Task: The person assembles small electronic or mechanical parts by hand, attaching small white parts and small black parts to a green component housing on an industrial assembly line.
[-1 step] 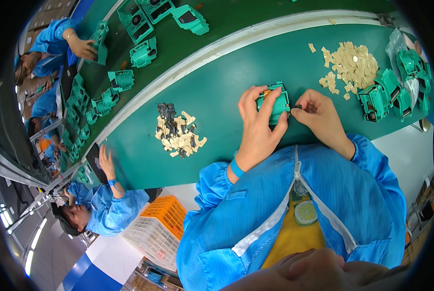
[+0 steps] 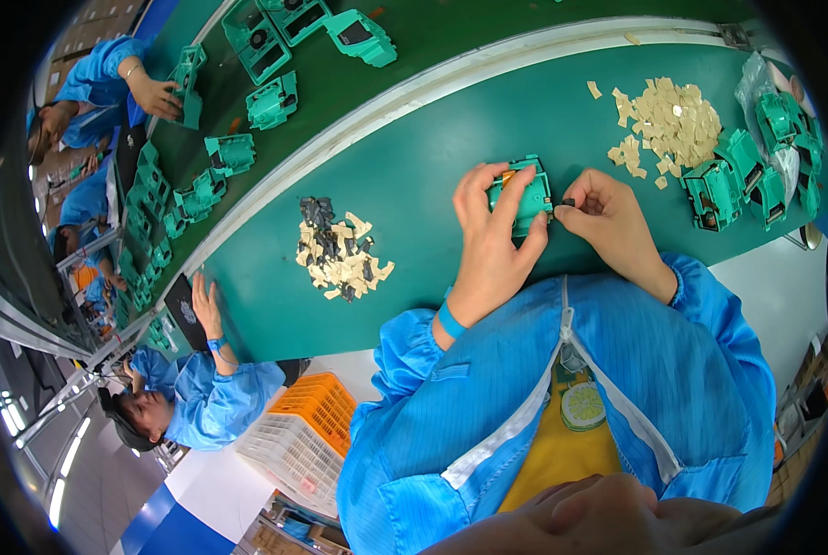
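A small teal-green plastic housing [image 2: 530,209] rests on the green work table, with a bit of orange showing near its upper left. My left hand [image 2: 493,242] is wrapped over it from the left, thumb and fingers gripping its sides. Close beside the housing's right edge, my right hand [image 2: 606,220] pinches a small black piece [image 2: 567,203] between thumb and fingertips. Most of that piece is covered by the fingers, so its kind is hidden. Whether it touches the housing I cannot tell.
Cream paper-like pieces [image 2: 677,125] are heaped at the far right. More green housings [image 2: 714,194] and a clear plastic bag lie beyond them. A mixed pile of cream and black scraps [image 2: 340,254] lies left. Behind a white rail [image 2: 377,120], a belt carries housings; co-workers sit at left.
My hands and the housing hold their places. At the upper left, a co-worker's hand on a green housing has dipped slightly.
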`<act>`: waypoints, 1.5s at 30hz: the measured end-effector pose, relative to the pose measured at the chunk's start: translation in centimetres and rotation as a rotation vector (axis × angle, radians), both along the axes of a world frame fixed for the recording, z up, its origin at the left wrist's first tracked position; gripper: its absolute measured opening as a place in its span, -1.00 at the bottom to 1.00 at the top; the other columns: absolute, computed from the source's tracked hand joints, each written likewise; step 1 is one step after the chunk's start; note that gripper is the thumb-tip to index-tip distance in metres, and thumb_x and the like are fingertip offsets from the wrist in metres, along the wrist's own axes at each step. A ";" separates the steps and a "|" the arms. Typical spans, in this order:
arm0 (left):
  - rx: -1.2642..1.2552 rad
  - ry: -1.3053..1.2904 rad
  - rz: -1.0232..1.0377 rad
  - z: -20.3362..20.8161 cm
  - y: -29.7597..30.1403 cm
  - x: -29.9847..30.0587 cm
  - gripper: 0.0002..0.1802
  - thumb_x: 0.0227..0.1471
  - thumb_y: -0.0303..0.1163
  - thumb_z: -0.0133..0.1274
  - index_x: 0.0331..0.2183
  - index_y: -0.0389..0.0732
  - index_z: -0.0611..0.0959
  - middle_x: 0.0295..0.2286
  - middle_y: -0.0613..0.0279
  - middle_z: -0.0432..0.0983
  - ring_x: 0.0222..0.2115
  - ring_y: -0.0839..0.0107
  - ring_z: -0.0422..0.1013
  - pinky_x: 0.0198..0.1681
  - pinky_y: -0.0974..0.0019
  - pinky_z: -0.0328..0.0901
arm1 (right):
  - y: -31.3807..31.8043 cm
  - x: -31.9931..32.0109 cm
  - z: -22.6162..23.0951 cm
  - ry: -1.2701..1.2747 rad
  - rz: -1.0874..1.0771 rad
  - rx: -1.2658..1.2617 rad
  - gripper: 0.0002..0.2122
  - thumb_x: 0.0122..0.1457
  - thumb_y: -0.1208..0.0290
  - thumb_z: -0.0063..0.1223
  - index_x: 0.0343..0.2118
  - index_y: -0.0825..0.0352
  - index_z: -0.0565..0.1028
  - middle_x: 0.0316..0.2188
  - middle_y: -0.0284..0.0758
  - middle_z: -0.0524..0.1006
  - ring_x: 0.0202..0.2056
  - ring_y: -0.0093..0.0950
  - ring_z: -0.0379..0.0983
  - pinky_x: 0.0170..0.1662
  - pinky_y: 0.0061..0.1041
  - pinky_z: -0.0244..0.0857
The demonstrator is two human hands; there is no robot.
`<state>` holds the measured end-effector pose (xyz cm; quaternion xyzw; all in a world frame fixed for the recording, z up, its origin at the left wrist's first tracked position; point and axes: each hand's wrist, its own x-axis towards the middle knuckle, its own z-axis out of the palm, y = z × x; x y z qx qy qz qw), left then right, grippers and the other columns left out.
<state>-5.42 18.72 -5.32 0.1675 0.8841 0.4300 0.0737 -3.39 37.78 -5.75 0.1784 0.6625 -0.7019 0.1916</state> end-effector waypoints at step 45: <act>0.286 -0.407 0.034 2.6 -1.4 0.6 -0.35 0.02 -0.56 0.18 0.18 -0.17 0.43 0.21 0.09 0.28 0.19 0.18 0.31 0.18 0.05 0.34 | 0.6 -0.4 3.7 0.033 0.196 0.018 -0.86 0.18 0.49 0.25 -0.35 0.46 0.54 -0.44 -0.33 0.61 -0.39 -0.66 0.53 -0.32 -0.60 0.43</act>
